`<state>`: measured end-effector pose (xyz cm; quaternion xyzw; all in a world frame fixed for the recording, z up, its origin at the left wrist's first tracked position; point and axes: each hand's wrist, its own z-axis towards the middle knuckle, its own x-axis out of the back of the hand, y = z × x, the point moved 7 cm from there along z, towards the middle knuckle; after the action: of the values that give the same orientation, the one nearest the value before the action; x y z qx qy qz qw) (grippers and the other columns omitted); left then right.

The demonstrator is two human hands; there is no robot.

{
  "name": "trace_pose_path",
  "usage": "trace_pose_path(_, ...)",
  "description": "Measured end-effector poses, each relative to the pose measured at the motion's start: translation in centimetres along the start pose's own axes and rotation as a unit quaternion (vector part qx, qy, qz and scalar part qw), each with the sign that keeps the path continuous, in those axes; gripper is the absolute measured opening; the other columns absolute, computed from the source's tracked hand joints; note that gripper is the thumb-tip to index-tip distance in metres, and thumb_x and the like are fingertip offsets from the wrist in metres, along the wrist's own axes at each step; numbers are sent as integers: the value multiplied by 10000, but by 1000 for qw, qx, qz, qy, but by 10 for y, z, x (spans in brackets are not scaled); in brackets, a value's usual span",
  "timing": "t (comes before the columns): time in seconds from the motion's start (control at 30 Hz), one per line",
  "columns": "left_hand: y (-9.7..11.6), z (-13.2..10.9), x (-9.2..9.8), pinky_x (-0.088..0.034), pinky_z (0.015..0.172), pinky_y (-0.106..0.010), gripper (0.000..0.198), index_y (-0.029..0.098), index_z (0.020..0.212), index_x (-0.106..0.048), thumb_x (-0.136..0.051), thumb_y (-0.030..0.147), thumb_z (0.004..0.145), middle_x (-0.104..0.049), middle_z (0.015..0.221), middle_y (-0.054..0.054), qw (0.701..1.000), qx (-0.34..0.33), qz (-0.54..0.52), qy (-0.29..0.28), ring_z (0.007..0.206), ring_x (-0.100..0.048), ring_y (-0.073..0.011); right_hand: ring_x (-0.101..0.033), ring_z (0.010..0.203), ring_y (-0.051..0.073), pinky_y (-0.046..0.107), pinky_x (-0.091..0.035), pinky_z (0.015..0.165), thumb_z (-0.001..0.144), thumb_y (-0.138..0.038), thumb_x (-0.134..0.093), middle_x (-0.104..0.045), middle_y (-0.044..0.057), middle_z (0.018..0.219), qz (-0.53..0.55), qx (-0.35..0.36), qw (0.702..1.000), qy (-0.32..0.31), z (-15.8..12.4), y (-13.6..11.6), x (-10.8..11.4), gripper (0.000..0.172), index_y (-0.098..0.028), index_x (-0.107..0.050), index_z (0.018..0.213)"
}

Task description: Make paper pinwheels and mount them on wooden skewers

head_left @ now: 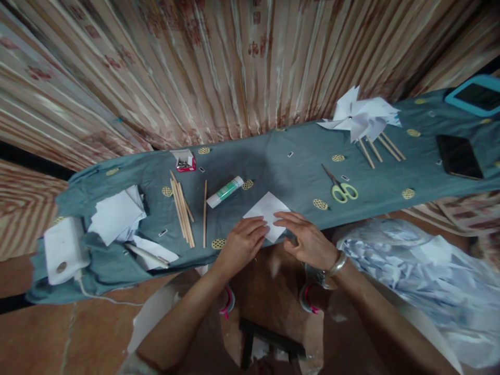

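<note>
A square of white paper (270, 204) lies cornerwise near the front edge of the green cloth-covered table. My left hand (242, 240) rests over its left corner with the fingers stretched out flat. On the opposite side, the fingertips of my right hand (308, 240) touch the sheet's right part, fingers extended and thumb apart. Just beyond my left hand lies a glue stick (225, 191) with a green label. A single wooden stick (205, 213) is to its left, beside a bundle of similar sticks (181, 211).
Scissors (339, 188) with green handles lie right of the paper. Paper pinwheels on sticks (361, 117), a dark phone (459, 156) and a blue-framed device (478, 95) are farther right. Leftward are a small red box (185, 161), stacked paper (117, 214) and a white device (66, 250).
</note>
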<state>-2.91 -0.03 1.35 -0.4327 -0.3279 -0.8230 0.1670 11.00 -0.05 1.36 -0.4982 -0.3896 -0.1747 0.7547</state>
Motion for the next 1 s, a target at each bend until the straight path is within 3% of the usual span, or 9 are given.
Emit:
trace_pose_path(0.13,-15,0,5,-518,938,-437,165,162,1021,-663,-571,186,886,-704,1095,-97,999,6,33,14,1099,-631,-231,-520,1224,279,501,-455,1021,765,-146,-600,-599,117,1287,-6,-7,1000,8,-4,0,-3,352,-188,-630,1114)
trace_pose_path(0.3,-12,5,7,-543,860,-363,170,148,995,-661,-515,190,919,-728,980,-73,1000,20,-8,13,934,-676,-189,-610,1091,236,430,-478,976,887,-225,-544,-684,96,1139,28,-31,998,39,0,11,2,167,-201,-673,990)
trace_pose_path(0.43,-11,5,6,-556,773,-296,176,144,983,-656,-497,195,927,-714,904,-69,997,55,-58,16,855,-670,-168,-653,909,215,363,-504,846,884,-278,-572,-725,57,929,71,-70,994,40,7,25,8,137,-206,-687,902)
trace_pose_path(0.57,-24,3,2,-558,752,-298,168,163,984,-655,-510,225,924,-699,869,-60,992,105,-58,32,822,-670,-174,-631,807,198,329,-480,785,899,-306,-531,-700,34,808,62,-105,992,37,17,33,11,189,-210,-680,834)
trace_pose_path(0.73,-37,6,1,-566,797,-316,285,171,1195,-569,-507,238,925,-702,958,-68,985,155,-63,38,851,-677,-175,-620,850,211,345,-458,832,901,-291,-510,-705,57,883,19,-101,992,69,29,35,10,197,-205,-657,801)
trace_pose_path(0.87,-18,10,4,-503,966,-422,342,151,1269,-512,-469,201,933,-622,1234,-140,995,95,11,20,1149,-583,-243,-617,880,223,355,-466,838,884,-281,-528,-702,60,903,-3,-112,989,100,30,39,8,168,-214,-647,785)
trace_pose_path(1.0,12,4,-13,-374,1103,-485,387,116,1319,-460,-380,119,940,-525,1387,-156,998,-6,49,-40,1369,-388,-255,-615,856,218,350,-470,829,875,-259,-534,-699,56,891,-20,-115,986,118,29,39,8,150,-216,-635,772)
